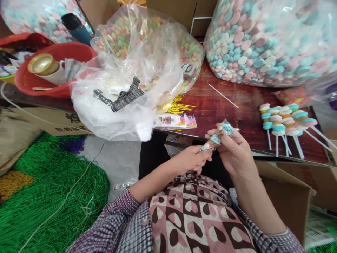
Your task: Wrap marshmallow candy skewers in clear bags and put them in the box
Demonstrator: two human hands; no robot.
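Observation:
Between my hands, over the table's front edge, is a marshmallow skewer [215,140] in a clear plastic wrapper, tilted up to the right. My left hand [191,159] is closed around its lower end. With thumb and fingers my right hand [235,149] grips the upper part of the wrapped skewer. Unwrapped marshmallow skewers [279,123] lie in a row to the right, their white sticks [277,147] pointing over the front edge. Left of my hands, printed plastic sleeves [176,121] lie beside a heap of gold twist ties [180,105].
Big clear bags of marshmallows [252,49] and gummy candies [142,31] stand at the back. A white plastic bag [118,109] and a red basin [52,89] are to the left. One loose white stick [223,95] lies on the table [207,105]. Green cords [65,182] pile below left.

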